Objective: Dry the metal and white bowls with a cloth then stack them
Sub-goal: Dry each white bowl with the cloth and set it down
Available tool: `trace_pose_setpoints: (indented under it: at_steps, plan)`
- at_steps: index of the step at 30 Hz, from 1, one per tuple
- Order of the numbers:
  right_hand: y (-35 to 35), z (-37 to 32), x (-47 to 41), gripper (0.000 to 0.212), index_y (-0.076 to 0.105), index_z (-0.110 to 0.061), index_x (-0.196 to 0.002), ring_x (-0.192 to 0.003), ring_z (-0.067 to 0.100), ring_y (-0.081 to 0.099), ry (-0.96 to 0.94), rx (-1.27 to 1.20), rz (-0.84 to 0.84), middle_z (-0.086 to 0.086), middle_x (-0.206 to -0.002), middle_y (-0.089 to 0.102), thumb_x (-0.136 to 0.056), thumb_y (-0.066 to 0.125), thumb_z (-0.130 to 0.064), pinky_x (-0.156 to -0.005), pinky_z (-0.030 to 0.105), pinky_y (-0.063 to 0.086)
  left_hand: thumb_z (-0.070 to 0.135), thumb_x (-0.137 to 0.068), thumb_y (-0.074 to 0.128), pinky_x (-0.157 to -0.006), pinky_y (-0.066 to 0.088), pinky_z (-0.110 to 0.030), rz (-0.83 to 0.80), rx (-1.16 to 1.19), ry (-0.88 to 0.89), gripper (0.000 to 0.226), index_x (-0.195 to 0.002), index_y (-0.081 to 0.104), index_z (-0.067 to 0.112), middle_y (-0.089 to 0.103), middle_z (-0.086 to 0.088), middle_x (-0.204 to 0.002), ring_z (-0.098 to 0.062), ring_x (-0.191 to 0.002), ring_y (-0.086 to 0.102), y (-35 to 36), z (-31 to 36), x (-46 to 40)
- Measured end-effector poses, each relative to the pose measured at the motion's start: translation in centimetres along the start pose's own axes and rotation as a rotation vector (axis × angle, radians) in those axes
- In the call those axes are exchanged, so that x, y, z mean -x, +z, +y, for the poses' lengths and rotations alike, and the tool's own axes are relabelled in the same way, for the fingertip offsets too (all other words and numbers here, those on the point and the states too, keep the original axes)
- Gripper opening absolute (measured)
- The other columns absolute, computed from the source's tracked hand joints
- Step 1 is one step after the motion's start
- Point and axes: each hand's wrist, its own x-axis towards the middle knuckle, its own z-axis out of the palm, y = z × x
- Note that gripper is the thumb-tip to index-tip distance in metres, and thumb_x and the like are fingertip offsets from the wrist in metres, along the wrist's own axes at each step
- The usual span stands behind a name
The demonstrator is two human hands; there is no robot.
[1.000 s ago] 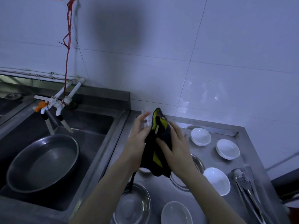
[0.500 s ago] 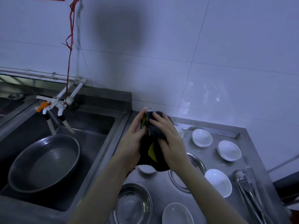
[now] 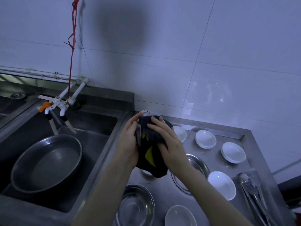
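Above the steel counter (image 3: 164,190), my left hand (image 3: 128,144) holds a bowl (image 3: 144,112) upright on its edge; only a shiny strip of rim shows, and it looks like metal. My right hand (image 3: 166,141) grips a dark cloth with yellow patches (image 3: 151,155) and presses it over the bowl's face. Several white bowls sit on the counter, among them one at the back (image 3: 205,139), one to the right (image 3: 221,185) and one at the front (image 3: 180,216). One metal bowl (image 3: 136,207) lies near the front, and another (image 3: 197,165) is partly hidden under my right wrist.
A deep sink on the left holds a large metal pan (image 3: 47,162), with white taps (image 3: 57,103) and a red ribbon hanging over it. Metal tongs (image 3: 254,193) lie along the counter's right edge. The tiled wall stands close behind.
My right hand has slid the cloth up and over the top of the bowl, so less yellow shows. The bowl has stayed upright in my left hand.
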Motion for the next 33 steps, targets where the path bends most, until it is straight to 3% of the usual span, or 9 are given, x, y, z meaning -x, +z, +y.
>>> trace_pose_setpoints:
  at_steps: [2, 6, 11, 13, 19, 23, 27, 30, 33]
  plan:
    - [0.0, 0.0, -1.7, 0.05, 0.057, -0.033, -0.128, -0.139, 0.003, 0.033, 0.142, -0.129, 0.066, -0.02, -0.143, 0.046, -0.085, 0.043, -0.011, -0.114, 0.048, 0.028, 0.009, -0.104, 0.039, -0.065, 0.058, -0.025, 0.107, -0.004, 0.05, 0.028, -0.111, 0.066, 0.011, 0.073, -0.012, -0.102, -0.018, -0.085, 0.073, 0.6, -0.1, -0.5]
    - [-0.3, -0.5, -3.1, 0.052, 0.056, -0.05, -0.119, -0.135, 0.002, 0.039, 0.324, -0.203, 0.156, -0.023, -0.139, 0.05, -0.082, 0.041, -0.017, -0.115, 0.047, 0.026, 0.011, -0.104, 0.041, -0.067, 0.057, -0.026, 0.228, -0.069, 0.094, 0.029, -0.105, 0.069, 0.018, 0.073, -0.01, -0.107, -0.022, -0.095, 0.07, 0.3, -0.1, -1.5]
    - [1.3, -1.5, 1.6, 0.053, 0.044, -0.027, -0.143, -0.146, 0.009, 0.019, -0.042, 0.145, 0.033, -0.013, -0.155, 0.031, -0.091, 0.038, -0.021, -0.118, 0.052, 0.007, 0.017, -0.103, 0.046, -0.085, 0.057, -0.035, 0.252, -0.064, 0.132, 0.023, -0.107, 0.069, 0.02, 0.071, -0.011, -0.112, -0.023, -0.1, 0.069, -0.3, 0.4, -2.0]
    - [1.4, -1.5, 1.2, 0.051, 0.043, -0.026, -0.144, -0.147, 0.011, 0.018, -0.07, 0.181, 0.034, -0.011, -0.156, 0.029, -0.094, 0.037, -0.023, -0.118, 0.052, 0.007, 0.018, -0.102, 0.05, -0.087, 0.055, -0.035, 0.236, -0.116, 0.19, 0.02, -0.109, 0.068, 0.02, 0.07, -0.007, -0.112, -0.021, -0.101, 0.067, -0.1, -0.1, -1.9]
    - [0.4, -1.7, -3.6, 0.047, 0.047, -0.039, -0.136, -0.141, 0.0, 0.027, 0.108, -0.013, 0.095, -0.018, -0.15, 0.038, -0.093, 0.041, -0.022, -0.117, 0.05, 0.017, 0.017, -0.098, 0.058, -0.085, 0.053, -0.025, 0.276, -0.368, 0.464, 0.014, -0.1, 0.071, 0.022, 0.072, 0.005, -0.102, -0.01, -0.1, 0.067, 0.2, 0.1, -2.5]
    - [-0.6, -0.9, -6.0, 0.045, 0.048, -0.036, -0.137, -0.135, 0.013, 0.041, 0.367, -0.108, 0.11, -0.01, -0.144, 0.049, -0.097, 0.043, -0.016, -0.113, 0.043, 0.03, 0.018, -0.098, 0.058, -0.084, 0.051, -0.023, 0.257, -0.5, 0.497, 0.013, -0.097, 0.071, 0.02, 0.071, 0.013, -0.094, -0.003, -0.095, 0.065, -0.3, -0.5, -2.4]
    - [1.1, -2.0, -3.4, 0.049, 0.05, -0.031, -0.138, -0.14, 0.015, 0.033, 0.084, 0.167, 0.107, -0.01, -0.152, 0.035, -0.09, 0.044, -0.018, -0.113, 0.048, 0.028, 0.016, -0.102, 0.05, -0.076, 0.055, -0.025, 0.243, -0.301, 0.338, 0.018, -0.102, 0.067, 0.02, 0.07, 0.004, -0.096, -0.007, -0.086, 0.066, -0.9, -0.3, -2.6]
    - [3.2, -2.2, 0.1, 0.048, 0.045, -0.031, -0.142, -0.143, 0.018, 0.029, -0.067, 0.304, 0.067, -0.004, -0.154, 0.033, -0.094, 0.047, -0.035, -0.11, 0.055, 0.029, 0.013, -0.103, 0.046, -0.093, 0.052, -0.032, 0.228, -0.27, 0.336, 0.02, -0.104, 0.065, 0.022, 0.067, 0.001, -0.108, -0.016, -0.106, 0.063, -1.1, 0.2, -2.9]
    - [4.2, -1.6, 0.7, 0.051, 0.037, -0.031, -0.146, -0.148, 0.019, 0.017, -0.081, 0.327, 0.083, -0.003, -0.158, 0.025, -0.096, 0.044, -0.029, -0.112, 0.061, 0.024, 0.016, -0.103, 0.047, -0.095, 0.05, -0.034, 0.204, -0.302, 0.34, 0.02, -0.1, 0.065, 0.025, 0.066, 0.004, -0.11, -0.017, -0.111, 0.062, -1.1, 0.0, -2.6]
